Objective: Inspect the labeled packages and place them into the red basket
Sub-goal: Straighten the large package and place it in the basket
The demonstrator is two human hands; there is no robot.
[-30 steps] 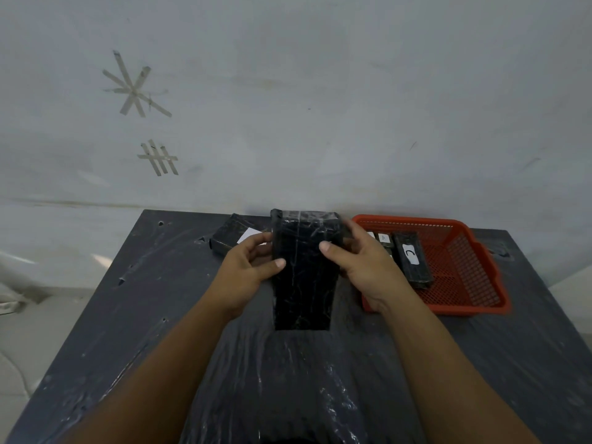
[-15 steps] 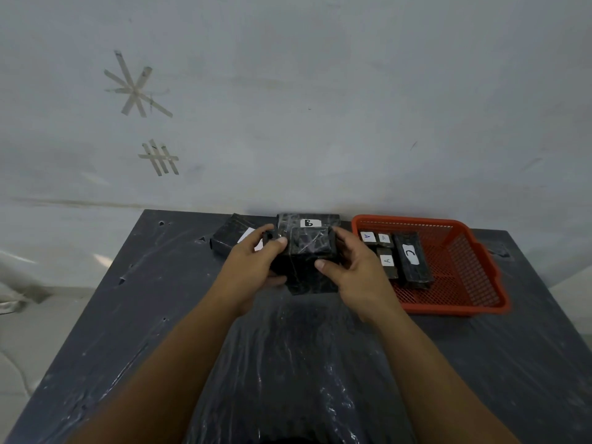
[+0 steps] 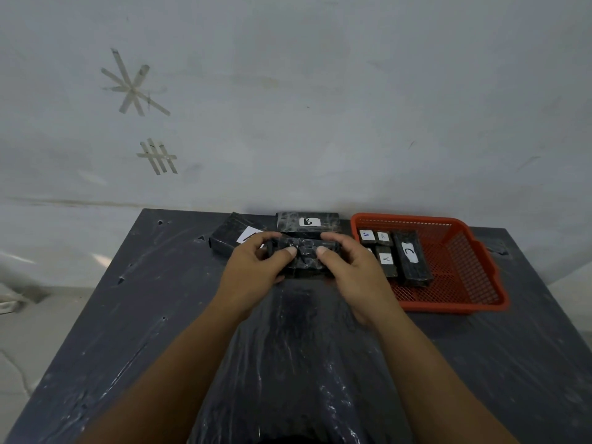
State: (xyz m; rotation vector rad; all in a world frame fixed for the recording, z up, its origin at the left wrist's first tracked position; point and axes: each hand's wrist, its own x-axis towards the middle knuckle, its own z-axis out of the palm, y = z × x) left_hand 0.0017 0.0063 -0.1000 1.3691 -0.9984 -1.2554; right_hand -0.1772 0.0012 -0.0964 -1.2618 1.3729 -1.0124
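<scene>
A black plastic-wrapped package (image 3: 303,258) is held low over the table's middle. My left hand (image 3: 256,270) grips its left end and my right hand (image 3: 352,274) grips its right end, thumbs on top. Its label is not visible. Behind it a black package marked B (image 3: 307,222) lies at the table's back edge. Another labelled black package (image 3: 234,235) lies to the left, partly hidden by my left hand. The red basket (image 3: 480,283) stands at the right and holds several packages, among them ones marked A (image 3: 386,259) and C (image 3: 410,253).
The dark table (image 3: 128,315) is covered in shiny black plastic film. A white wall with tape marks (image 3: 134,88) rises right behind the table. The pale floor shows at the far left and right.
The package stood upright and tall in both hands a second ago. It has been turned down and lowered, which uncovers the B package behind it.
</scene>
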